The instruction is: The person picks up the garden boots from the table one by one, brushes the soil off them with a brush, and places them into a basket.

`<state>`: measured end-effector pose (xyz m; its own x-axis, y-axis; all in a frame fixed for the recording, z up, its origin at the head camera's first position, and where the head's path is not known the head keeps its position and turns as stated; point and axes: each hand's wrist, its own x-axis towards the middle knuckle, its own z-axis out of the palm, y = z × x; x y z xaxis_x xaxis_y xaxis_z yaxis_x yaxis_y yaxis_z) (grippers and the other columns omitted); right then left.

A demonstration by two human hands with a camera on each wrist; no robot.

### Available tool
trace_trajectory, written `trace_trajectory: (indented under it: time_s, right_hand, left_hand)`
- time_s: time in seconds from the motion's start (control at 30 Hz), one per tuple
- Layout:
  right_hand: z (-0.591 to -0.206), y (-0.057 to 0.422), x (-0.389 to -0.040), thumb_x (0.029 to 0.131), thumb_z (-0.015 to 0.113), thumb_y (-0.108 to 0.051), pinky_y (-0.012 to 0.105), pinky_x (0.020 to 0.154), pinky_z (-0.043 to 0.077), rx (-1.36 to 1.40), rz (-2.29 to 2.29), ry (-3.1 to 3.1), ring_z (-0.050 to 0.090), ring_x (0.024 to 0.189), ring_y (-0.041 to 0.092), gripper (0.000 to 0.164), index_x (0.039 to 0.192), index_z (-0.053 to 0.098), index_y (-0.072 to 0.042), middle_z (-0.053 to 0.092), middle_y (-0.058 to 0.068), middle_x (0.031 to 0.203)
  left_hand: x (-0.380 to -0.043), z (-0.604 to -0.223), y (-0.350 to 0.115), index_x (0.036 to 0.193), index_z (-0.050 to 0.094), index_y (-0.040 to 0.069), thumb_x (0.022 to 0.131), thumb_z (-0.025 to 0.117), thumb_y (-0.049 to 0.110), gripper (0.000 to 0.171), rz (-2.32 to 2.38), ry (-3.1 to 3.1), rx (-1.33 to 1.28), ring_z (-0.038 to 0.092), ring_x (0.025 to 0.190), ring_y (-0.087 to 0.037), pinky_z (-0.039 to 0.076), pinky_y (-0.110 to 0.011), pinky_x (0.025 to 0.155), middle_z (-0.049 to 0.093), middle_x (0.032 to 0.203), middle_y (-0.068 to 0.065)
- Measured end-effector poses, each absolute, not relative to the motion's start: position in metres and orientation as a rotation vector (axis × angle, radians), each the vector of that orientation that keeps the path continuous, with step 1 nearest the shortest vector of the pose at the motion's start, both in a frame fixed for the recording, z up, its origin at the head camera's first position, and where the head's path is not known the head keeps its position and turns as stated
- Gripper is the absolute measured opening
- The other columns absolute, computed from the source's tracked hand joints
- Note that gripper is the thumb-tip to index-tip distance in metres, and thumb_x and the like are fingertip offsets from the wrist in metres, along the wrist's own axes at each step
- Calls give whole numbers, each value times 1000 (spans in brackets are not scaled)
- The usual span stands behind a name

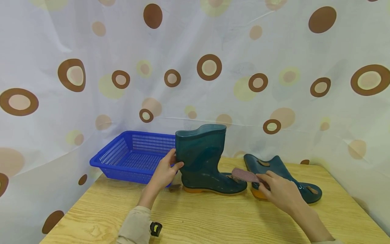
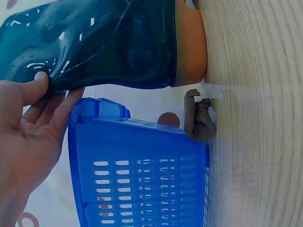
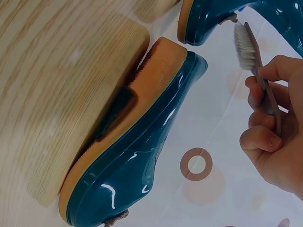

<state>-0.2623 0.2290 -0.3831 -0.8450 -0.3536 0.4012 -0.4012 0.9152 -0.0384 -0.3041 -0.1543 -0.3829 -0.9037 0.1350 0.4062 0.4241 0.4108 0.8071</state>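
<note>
Rubber boot [image 1: 198, 162], dark green with an orange sole, stands upright on the tabletop [image 1: 213, 217] near the middle, toe to the right. The left hand [image 1: 164, 171] grips its shaft from the left, thumb on the near side; the right hand [image 1: 278, 189] holds a brush [image 1: 245, 175] by the handle, fingers curled round it, the brush's head at the boot's toe.

Only the head view shows the boot's top rim and the flat pinkish back of the brush. The left wrist view brings out a curled brown lump [image 2: 200, 125] on the tabletop between the boot's heel and a blue basket [image 1: 122, 173] on the left; in the head view it is just a small dark patch. The right wrist view shows the brush's pale bristles [image 3: 245, 46] and the orange sole edge of a second boot [image 1: 280, 167] on the right.

Counted, there are two boots, one brush, one basket and one loose lump.

The standing boot and left hand hide the basket's right end; the right hand hides part of the second boot. Both wrist views cut off the standing boot. Whether the bristles touch it is hard to tell, and a small black item [image 1: 156, 229] beside the left sleeve [image 1: 134, 225] is unclear.
</note>
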Motion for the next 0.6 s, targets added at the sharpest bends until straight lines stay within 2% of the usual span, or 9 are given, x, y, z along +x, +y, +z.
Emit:
trace_trajectory:
  time_s: [0.17, 0.6]
  right_hand:
    - [-383, 230, -264, 92, 65, -23, 22, 49, 30, 542, 172, -2682, 36, 57, 3, 29, 119, 71, -12, 51, -8, 82]
    - [-388, 225, -263, 94, 66, -21, 21, 49, 28, 595, 345, -2692, 33, 56, 1, 27, 119, 71, -13, 42, -11, 75]
  left_hand:
    - [-304, -383, -154, 137, 50, 17, 99, 60, 12, 39, -1496, -2397, -484, 65, 115, -28, 52, -53, 98, 69, 119, -10]
    - [-303, -382, -154, 137, 50, 18, 99, 60, 12, 40, -1499, -2399, -487, 65, 117, -29, 51, -54, 99, 69, 120, -10]
